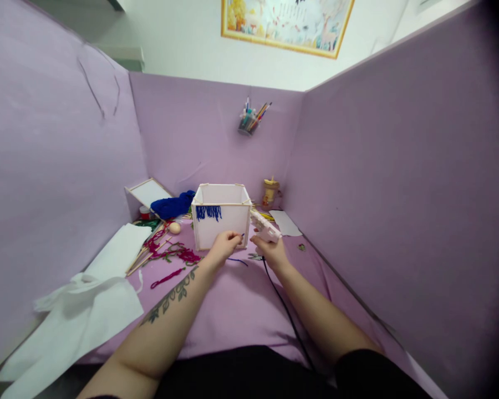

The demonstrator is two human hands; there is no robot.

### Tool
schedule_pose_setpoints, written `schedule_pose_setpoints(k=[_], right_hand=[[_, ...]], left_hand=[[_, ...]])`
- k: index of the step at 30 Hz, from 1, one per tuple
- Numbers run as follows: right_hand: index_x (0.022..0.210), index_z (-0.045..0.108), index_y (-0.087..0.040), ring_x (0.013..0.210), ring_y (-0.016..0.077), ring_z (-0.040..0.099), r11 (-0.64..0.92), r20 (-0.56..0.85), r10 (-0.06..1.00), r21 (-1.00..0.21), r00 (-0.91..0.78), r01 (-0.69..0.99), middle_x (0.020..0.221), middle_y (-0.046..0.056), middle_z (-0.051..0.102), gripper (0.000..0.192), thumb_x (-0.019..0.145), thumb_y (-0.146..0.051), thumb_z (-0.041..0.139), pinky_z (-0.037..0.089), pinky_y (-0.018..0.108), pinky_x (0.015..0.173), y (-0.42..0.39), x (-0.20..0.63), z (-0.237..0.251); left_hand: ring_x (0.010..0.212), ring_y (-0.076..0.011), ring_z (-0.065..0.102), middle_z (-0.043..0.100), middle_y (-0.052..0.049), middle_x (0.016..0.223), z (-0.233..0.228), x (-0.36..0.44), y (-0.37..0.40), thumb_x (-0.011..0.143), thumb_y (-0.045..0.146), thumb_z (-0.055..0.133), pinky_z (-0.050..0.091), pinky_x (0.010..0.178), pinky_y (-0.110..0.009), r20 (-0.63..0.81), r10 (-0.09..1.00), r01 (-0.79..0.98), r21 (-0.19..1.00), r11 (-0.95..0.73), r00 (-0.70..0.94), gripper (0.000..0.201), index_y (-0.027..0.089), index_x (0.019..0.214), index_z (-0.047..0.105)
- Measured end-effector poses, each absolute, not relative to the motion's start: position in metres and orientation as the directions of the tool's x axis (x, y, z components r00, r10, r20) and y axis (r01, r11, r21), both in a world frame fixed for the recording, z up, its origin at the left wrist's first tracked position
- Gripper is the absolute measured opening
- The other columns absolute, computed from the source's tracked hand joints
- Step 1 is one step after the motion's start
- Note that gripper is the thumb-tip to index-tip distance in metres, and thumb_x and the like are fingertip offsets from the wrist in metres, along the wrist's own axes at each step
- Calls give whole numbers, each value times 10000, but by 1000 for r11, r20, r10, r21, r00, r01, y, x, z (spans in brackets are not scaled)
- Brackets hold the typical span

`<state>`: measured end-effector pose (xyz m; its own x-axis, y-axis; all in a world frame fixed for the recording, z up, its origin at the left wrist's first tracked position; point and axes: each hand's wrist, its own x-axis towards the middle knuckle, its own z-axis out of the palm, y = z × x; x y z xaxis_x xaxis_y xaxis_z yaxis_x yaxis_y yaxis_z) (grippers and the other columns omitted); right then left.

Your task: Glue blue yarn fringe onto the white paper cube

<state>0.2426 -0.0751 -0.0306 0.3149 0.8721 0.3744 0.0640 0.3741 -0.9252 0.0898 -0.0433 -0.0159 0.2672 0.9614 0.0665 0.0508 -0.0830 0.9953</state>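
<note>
A white open-topped box with wooden-stick edges stands on the purple cloth. Blue yarn strands hang along the upper left of its front panel. In front of that panel, my left hand is closed in a pinch on a short bit of blue yarn. My right hand wraps round the handle of a pale pink hot glue gun, whose nozzle points toward the box's right edge. A black cord runs down from the glue gun. Pliers-like metal tips lie beneath my right hand.
Left of the box are a blue yarn bundle, tangled magenta yarn, thin sticks and white sheets. A decorated cup and white card lie at the back right. Purple partition walls enclose the table.
</note>
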Motion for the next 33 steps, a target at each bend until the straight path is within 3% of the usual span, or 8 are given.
schedule_pose_setpoints(k=[4, 14, 26, 33], right_hand=[[960, 710, -176, 525, 144, 521, 380, 399, 904, -914, 150, 139, 628, 8, 645, 333, 663, -326, 699, 416, 261, 499, -69, 253, -39], [1113, 714, -190, 774, 226, 661, 376, 394, 919, -889, 17, 262, 833, 35, 727, 441, 683, -286, 681, 536, 326, 686, -71, 257, -38], [1152, 702, -183, 989, 256, 668, 418, 427, 904, -873, -19, 251, 1057, 54, 730, 477, 682, -238, 647, 553, 334, 814, -76, 253, -27], [1094, 725, -198, 921, 270, 689, 402, 412, 911, -886, -3, 233, 1014, 51, 742, 427, 673, -220, 656, 571, 359, 756, -79, 252, -24]], left_hand=[[468, -71, 335, 441, 46, 485, -10, 84, -40, 658, 310, 645, 209, 463, -217, 84, 983, -26, 996, -81, 163, 188, 135, 624, 583], [469, -53, 332, 470, 29, 568, -5, 80, -39, 626, 278, 695, 152, 402, -192, 6, 988, -194, 981, 24, 152, 196, 129, 651, 569], [468, -48, 320, 459, 35, 553, -5, 81, -40, 609, 292, 704, 140, 406, -194, 17, 985, -216, 976, 21, 170, 213, 126, 645, 574], [463, -44, 313, 453, 39, 552, -4, 81, -40, 613, 315, 713, 141, 403, -200, 10, 986, -200, 980, 24, 167, 240, 126, 641, 568]])
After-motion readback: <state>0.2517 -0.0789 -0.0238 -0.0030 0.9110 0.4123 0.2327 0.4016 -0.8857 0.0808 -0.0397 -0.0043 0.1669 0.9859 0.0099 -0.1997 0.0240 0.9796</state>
